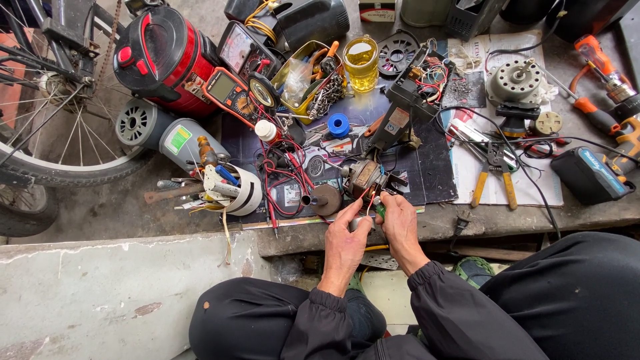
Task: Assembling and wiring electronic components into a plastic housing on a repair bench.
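At the bench's near edge, the left hand (345, 241) and right hand (400, 227) jointly grasp a small green-handled tool (378, 209), just below the small motor (365, 179) with red wires (283, 177), yellow-handled pliers (493, 175) beyond to the right.

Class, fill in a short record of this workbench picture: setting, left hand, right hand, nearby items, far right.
Setting: cluttered workbench, seen from above
Left hand: curled round a small grey part, at the bench edge
Right hand: beside the left, fingertips at a green-handled tool
Just beyond hands: small motor with red wires
Nearby: yellow-handled pliers, orange multimeter, jar of yellow liquid
Far right: black battery pack
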